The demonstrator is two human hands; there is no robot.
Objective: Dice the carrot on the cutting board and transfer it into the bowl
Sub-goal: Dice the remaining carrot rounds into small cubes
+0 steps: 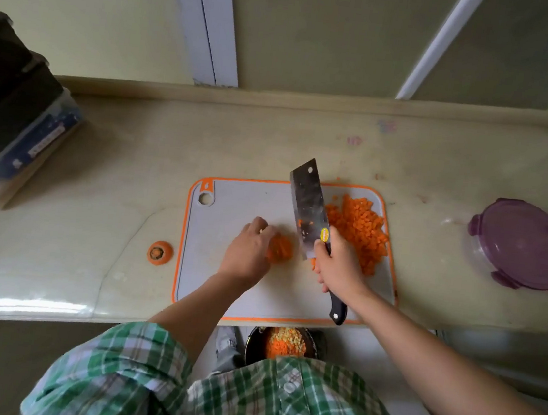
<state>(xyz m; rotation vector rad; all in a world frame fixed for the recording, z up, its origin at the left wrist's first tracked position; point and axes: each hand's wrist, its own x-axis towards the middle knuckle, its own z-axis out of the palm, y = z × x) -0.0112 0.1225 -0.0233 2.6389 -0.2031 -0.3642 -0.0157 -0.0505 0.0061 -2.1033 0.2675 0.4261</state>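
1. Dicing looks mostly done, as I judge it: a large heap of diced carrot [359, 231] lies at the far right corner of the cutting board [221, 290].
2. My left hand [248, 250] curls its fingers over a small carrot bundle [280, 248] near the board's middle, holding it down. This seems to be the last piece to cut.
3. My right hand [337, 267] grips the black handle of a cleaver [307, 204]. The broad blade is tilted between the bundle and the heap; I cannot tell whether its edge touches the board.
4. A dark bowl [251, 342] sits below the worktop's near edge, partly hidden by my checked shirt. It holds orange and pale yellow dice. The heap on the board is not yet transferred.
5. A carrot top [160, 253] lies just off the board's left edge. A purple-lidded container [520, 242] stands near the worktop's right end.
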